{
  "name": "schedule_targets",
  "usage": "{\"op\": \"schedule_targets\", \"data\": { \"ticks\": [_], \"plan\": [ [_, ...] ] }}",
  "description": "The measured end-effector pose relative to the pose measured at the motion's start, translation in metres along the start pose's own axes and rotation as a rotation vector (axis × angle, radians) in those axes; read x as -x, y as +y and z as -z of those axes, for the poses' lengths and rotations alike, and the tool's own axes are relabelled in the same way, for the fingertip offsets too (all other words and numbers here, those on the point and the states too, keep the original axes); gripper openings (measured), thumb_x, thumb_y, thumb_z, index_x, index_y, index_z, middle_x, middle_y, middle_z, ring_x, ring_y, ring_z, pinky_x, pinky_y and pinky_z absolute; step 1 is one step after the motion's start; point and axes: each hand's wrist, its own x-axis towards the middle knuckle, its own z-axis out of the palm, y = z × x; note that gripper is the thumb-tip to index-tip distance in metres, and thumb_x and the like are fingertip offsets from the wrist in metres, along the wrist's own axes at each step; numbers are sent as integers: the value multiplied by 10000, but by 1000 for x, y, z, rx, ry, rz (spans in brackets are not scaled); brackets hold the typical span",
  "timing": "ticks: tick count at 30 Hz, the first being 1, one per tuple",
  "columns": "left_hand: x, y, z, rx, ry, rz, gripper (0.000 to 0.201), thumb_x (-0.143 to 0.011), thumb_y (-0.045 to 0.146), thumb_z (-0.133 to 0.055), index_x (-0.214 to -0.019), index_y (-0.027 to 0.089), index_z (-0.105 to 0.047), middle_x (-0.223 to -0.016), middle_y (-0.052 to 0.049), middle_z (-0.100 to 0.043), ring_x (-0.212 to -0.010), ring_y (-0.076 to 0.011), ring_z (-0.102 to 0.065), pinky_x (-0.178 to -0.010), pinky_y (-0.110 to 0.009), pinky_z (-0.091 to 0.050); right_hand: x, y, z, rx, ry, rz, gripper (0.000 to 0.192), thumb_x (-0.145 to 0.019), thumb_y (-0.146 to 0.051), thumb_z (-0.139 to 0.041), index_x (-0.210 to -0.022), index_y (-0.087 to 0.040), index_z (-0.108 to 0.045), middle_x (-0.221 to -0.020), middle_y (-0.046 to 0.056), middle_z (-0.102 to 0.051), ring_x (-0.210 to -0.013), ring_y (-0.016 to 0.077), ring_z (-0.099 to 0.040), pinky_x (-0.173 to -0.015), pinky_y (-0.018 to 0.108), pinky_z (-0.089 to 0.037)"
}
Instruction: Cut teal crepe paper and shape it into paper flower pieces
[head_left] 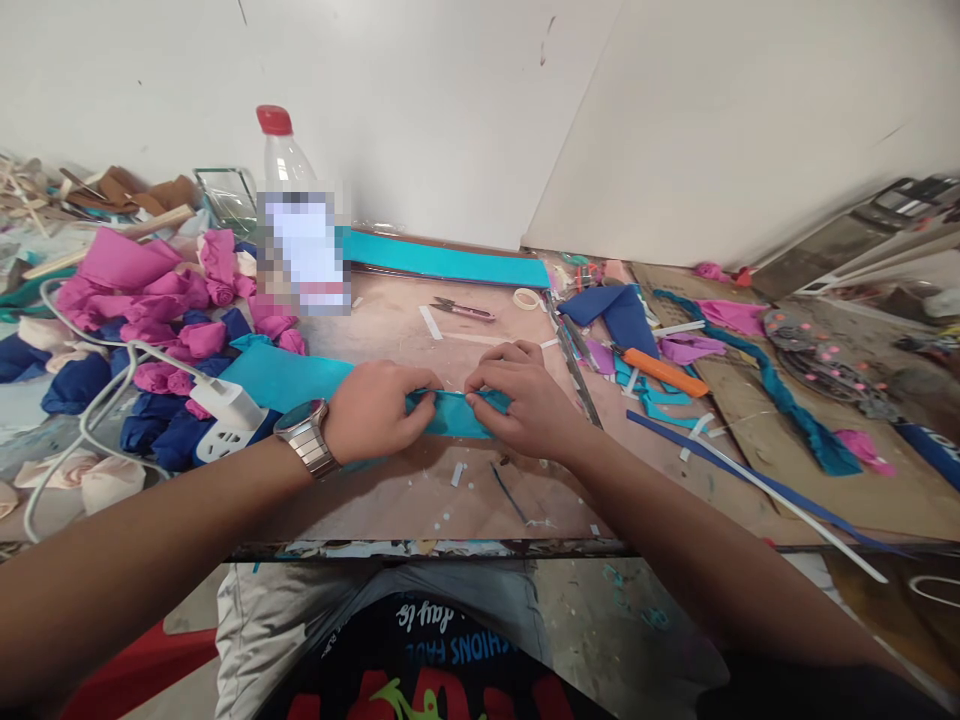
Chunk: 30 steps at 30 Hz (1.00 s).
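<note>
A turquoise fabric strip (454,415) is stretched between my two hands, just above the table. My left hand (379,405), with a metal watch on its wrist, pinches the strip's upper edge between thumb and fingers. A short way to the right, my right hand (517,400) pinches the same edge, its fingertips facing the left ones. The edge looks folded over along the pinched part. Beyond my left hand the strip's wider end (289,378) lies toward the power socket and the fabric pieces. Some of my fingers hide parts of the strip.
Magenta fabric rosettes (161,310) and a power strip (232,435) with white cable crowd the left. A bottle (281,155) stands behind a blurred phone (307,250). Thread snips (463,309) lie ahead. An orange cutter (664,372) and a white strip (787,497) are at right.
</note>
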Motion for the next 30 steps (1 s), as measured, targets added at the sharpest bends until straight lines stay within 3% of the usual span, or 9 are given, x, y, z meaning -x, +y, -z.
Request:
{"op": "schedule_targets", "data": {
  "ticks": [9, 15, 30],
  "plan": [
    [-1, 2, 2, 59, -11, 37, 304, -878, 243, -517, -987, 219, -800, -843, -35, -799, -706, -214, -701, -671, -321, -464, 0, -1, 0, -39, -21, -21, 119, -902, -279, -619, -967, -228, -704, -940, 32, -757, -988, 244, -622, -990, 458, -302],
    [0, 4, 4, 136, -50, 11, 287, -862, 220, -529, -966, 231, -796, -857, -15, -799, -726, -203, -709, -686, -314, -470, -1, -1, -2, -1, 6, 33, 133, -944, -303, -627, -900, -236, -733, -848, 20, -753, -924, 226, -642, -964, 444, -330],
    [-2, 4, 4, 118, -61, 36, 286, -844, 189, -507, -938, 217, -776, -816, -8, -774, -669, -184, -647, -636, -304, -422, 1, -1, -1, 62, 44, 124, 158, -961, -280, -604, -910, -261, -753, -841, 10, -760, -840, 197, -648, -984, 441, -336]
  ]
}}
